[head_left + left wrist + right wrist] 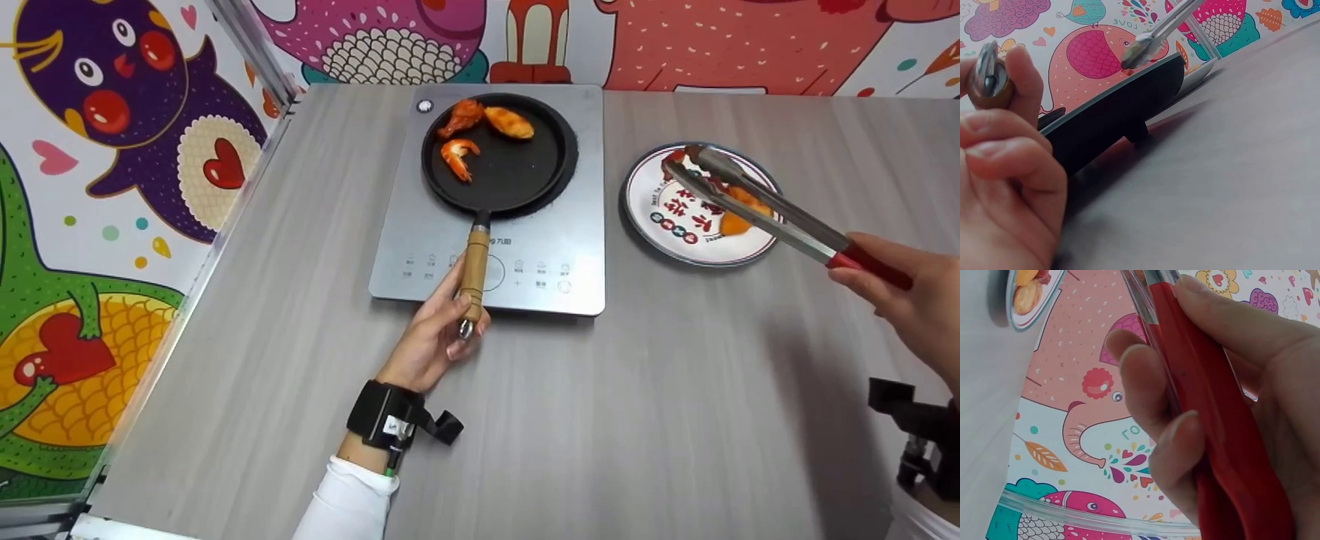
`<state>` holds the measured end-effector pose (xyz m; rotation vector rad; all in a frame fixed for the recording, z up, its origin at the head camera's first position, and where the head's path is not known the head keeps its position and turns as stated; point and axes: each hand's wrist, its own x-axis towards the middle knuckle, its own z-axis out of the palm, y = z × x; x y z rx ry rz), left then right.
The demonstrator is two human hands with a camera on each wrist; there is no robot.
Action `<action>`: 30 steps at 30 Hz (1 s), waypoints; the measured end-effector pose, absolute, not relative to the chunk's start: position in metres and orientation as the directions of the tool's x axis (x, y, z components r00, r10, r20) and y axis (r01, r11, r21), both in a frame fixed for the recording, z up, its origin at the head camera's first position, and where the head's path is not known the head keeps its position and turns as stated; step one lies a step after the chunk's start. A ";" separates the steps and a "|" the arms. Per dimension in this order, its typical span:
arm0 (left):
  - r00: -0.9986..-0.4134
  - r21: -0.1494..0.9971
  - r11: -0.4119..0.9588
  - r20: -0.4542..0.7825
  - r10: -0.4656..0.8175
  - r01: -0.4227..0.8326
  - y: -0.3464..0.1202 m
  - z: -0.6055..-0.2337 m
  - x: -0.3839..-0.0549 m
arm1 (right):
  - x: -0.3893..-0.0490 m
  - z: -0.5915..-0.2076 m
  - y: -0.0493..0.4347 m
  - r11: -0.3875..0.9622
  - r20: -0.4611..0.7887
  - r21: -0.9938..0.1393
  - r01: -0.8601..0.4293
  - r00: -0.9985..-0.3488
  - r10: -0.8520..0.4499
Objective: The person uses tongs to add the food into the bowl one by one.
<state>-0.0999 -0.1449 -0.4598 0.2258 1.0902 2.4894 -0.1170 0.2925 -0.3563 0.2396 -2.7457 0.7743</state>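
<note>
My left hand [427,337] grips the wooden handle of a black frying pan [517,165]. In the pan lie a small drumstick [461,118], a shrimp [459,159] and a golden-brown oval piece of food [510,123]. My right hand [919,304] holds metal tongs [795,232] by their red handles, fingers wrapped around them in the right wrist view. The tong tips hover over the far left of a white plate [652,244], overlapping a dark reddish food piece [673,161]. An orange-yellow piece [735,221] lies on the plate's right side.
The pan stands on a silver induction cooker [412,255] with touch buttons along its front. The plate is right of the cooker on a grey wood-grain table [600,420]. Cartoon-printed panels [712,45] border the table at the back and left.
</note>
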 end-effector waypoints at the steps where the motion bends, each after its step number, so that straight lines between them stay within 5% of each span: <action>1: -0.902 0.731 -0.610 -0.016 0.431 -0.305 -0.145 -0.460 -0.100 | -0.117 -0.355 0.292 0.839 0.315 -0.491 -0.236 -0.946 -0.082; 18: -0.902 0.734 -0.612 0.000 0.431 -0.293 -0.147 -0.459 -0.100 | -0.121 -0.342 0.270 0.863 0.303 -0.477 -0.165 -0.953 -0.014; 30: -0.906 0.750 -0.598 -0.004 0.424 -0.283 -0.145 -0.461 -0.100 | -0.126 -0.337 0.253 0.881 0.392 -0.386 -0.272 -0.913 -0.111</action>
